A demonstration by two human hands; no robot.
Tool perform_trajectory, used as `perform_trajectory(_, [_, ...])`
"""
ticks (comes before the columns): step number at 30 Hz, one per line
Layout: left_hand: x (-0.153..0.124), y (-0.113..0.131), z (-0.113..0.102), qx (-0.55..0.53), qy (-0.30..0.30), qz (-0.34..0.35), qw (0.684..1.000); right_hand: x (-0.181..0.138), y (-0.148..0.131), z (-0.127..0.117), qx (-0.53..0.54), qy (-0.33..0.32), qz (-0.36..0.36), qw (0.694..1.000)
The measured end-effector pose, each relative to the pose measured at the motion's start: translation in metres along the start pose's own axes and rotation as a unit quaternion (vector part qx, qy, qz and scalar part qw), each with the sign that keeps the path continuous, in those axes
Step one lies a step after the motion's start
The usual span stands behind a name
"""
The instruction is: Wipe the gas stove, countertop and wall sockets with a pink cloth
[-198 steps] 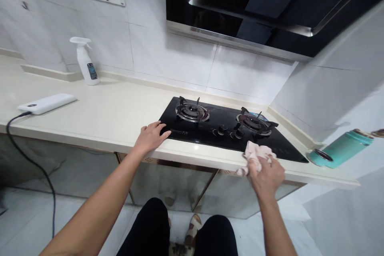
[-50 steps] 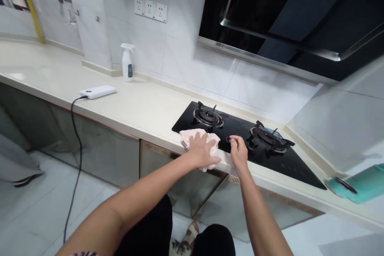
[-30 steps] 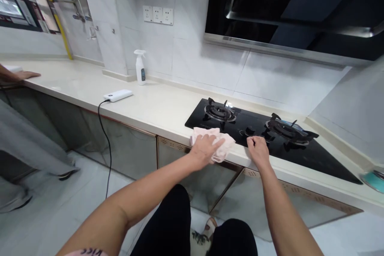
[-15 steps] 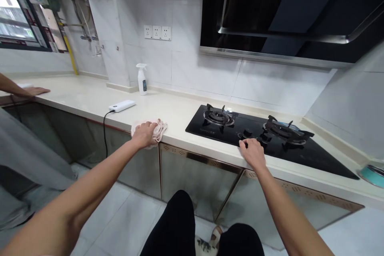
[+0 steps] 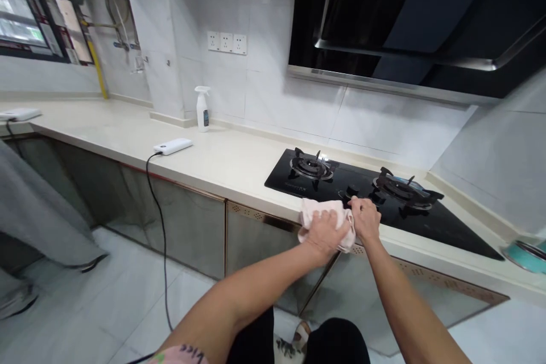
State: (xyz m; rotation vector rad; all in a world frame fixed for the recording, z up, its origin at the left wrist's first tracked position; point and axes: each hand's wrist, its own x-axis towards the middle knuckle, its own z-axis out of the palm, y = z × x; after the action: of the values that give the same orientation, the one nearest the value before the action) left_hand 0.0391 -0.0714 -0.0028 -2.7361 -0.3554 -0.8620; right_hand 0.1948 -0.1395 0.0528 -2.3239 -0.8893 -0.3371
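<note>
My left hand (image 5: 325,232) presses a pink cloth (image 5: 314,210) onto the front edge of the cream countertop (image 5: 222,162), just in front of the black gas hob (image 5: 443,226). Its fingers curl over the cloth. My right hand (image 5: 365,218) rests right beside it on the counter edge, fingers bent, touching the cloth's right side near the hob's knobs (image 5: 352,189). Two burners stand on the hob, the left one (image 5: 310,165) and the right one (image 5: 403,189).
A white power bank (image 5: 173,145) with a black cable (image 5: 157,222) lies on the counter to the left. A spray bottle (image 5: 202,108) stands against the tiled wall. A range hood (image 5: 409,17) hangs overhead. A teal container (image 5: 526,255) is at the right edge. Grey fabric (image 5: 38,216) is at the far left.
My left hand has swept the cloth rightward along the counter edge, from near the power bank's cable to the hob front beside my right hand. Another person's hand left the far counter.
</note>
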Motion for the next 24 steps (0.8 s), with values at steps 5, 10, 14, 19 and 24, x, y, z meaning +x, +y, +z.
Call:
perform_trajectory(5, [0.009, 0.016, 0.021, 0.014, 0.071, 0.052, 0.996, 0.008, 0.009, -0.004, 0.018, -0.031, 0.039, 0.999])
perform_trajectory(10, [-0.012, -0.047, 0.023, 0.030, 0.121, 0.145, 0.982, 0.004, 0.007, -0.004, 0.022, -0.048, 0.042, 0.998])
perform_trajectory(14, [-0.047, -0.127, 0.011, 0.023, 0.105, 0.112, 0.988, 0.001, 0.004, -0.004, 0.022, -0.049, 0.039, 0.998])
perform_trajectory(19, [-0.097, -0.232, -0.040, -0.001, -0.048, -0.009, 0.999, -0.001, 0.001, -0.002, 0.031, -0.047, 0.027, 0.998])
perform_trajectory(24, [-0.122, -0.291, -0.078, 0.025, -0.125, -0.156, 0.979, -0.004, -0.003, 0.001, 0.049, -0.025, 0.007, 0.998])
